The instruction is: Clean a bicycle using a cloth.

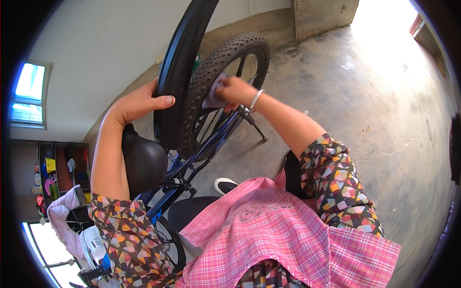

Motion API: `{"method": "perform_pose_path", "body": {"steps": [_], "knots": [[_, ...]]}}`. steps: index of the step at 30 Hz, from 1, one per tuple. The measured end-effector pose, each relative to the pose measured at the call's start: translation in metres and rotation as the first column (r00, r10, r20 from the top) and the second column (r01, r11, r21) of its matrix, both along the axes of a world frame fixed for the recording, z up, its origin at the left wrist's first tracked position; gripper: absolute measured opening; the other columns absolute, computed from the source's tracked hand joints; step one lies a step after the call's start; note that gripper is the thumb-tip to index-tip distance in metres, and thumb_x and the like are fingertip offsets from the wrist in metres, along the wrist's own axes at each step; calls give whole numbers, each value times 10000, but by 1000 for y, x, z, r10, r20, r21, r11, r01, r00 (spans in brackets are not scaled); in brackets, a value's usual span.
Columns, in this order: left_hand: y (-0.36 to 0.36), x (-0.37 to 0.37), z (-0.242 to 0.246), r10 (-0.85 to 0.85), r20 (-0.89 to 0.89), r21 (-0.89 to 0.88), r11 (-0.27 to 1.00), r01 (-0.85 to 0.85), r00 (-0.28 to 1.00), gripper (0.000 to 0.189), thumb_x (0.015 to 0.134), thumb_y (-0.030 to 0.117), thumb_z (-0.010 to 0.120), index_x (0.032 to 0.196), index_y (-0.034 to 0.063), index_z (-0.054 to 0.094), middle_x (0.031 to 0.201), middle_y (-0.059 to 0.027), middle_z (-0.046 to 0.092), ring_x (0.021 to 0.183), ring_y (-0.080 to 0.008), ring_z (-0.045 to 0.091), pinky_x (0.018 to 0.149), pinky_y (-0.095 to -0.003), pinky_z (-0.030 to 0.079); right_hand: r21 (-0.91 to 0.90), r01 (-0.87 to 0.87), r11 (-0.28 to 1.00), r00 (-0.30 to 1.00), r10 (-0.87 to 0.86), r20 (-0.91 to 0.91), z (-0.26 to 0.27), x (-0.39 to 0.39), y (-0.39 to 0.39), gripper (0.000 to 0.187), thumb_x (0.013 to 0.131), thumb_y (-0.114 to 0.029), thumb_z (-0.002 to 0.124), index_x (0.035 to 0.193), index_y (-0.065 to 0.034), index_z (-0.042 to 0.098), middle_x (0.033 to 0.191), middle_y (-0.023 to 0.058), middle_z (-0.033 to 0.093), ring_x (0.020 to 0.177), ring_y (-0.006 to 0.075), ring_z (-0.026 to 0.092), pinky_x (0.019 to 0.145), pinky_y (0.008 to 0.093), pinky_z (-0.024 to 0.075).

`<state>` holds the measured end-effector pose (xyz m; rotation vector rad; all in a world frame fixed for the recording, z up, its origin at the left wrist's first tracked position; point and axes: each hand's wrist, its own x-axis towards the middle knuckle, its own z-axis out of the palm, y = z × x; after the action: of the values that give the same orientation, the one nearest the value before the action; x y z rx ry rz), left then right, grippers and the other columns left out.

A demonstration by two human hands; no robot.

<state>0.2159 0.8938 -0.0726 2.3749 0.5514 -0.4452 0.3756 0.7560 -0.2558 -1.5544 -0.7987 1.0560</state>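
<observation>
My left hand (138, 102) grips the black rear mudguard (180, 68) of a blue bicycle, its thumb lying over the near edge. A pale grey cloth (214, 94) is bunched in my right hand (234, 91) and pressed at the side of the rear wheel, by the rim. The knobby rear tyre (230, 50) rises beside the mudguard. Below my left hand sits the black saddle (146, 162), partly behind my forearm. The blue frame (212, 144) slants down toward me, with the chain (209, 126) visible inside the wheel area.
A kickstand (257, 126) props against the concrete floor (360, 108). A panel (324, 18) stands by the wall at the back. To the left are a shelf unit (65, 162) with assorted goods and a quilted pink cover (66, 212). The front wheel (173, 244) shows below my left arm.
</observation>
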Motion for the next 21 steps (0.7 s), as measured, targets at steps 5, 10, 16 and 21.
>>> {"method": "perform_pose_path", "body": {"steps": [5, 10, 16, 21], "knots": [[-4, -5, 4, 23, -11, -43, 999, -23, 1000, 902, 697, 547, 666, 1338, -4, 353, 1245, -162, 492, 1180, -237, 442, 1028, -336, 286, -3, 621, 784, 624, -497, -602, -44, 89, 0, 256, 886, -234, 489, 1033, -30, 538, 879, 120, 636, 653, 232, 657, 508, 305, 549], [-7, -3, 6, 3, -14, -39, 999, -3, 1000, 858, 717, 513, 661, 1338, 5, 357, 1247, -156, 494, 1177, -232, 445, 1023, -330, 292, 126, 818, 562, 474, -532, -702, -74, 114, -7, 238, 858, -71, 507, 1096, -80, 498, 964, 94, 612, 800, 236, 640, 644, 383, 560], [0, -7, 5, 0, -25, -31, 1000, -1, 1000, 843, 713, 502, 659, 1330, 7, 369, 1230, -148, 504, 1164, -223, 451, 1019, -326, 296, 277, 558, 782, 829, -542, -136, -47, 48, 8, 280, 747, -35, 576, 1027, -35, 578, 943, 101, 594, 887, 220, 564, 764, 324, 478], [-1, -3, 1, 0, -21, -41, 999, -1, 1000, 845, 701, 514, 661, 1317, 7, 384, 1214, -147, 513, 1152, -222, 457, 1020, -326, 294, 455, 390, 800, 734, -569, 371, -22, 9, -16, 336, 670, -116, 597, 983, 6, 609, 980, 201, 585, 963, 337, 558, 862, 346, 428]]}}
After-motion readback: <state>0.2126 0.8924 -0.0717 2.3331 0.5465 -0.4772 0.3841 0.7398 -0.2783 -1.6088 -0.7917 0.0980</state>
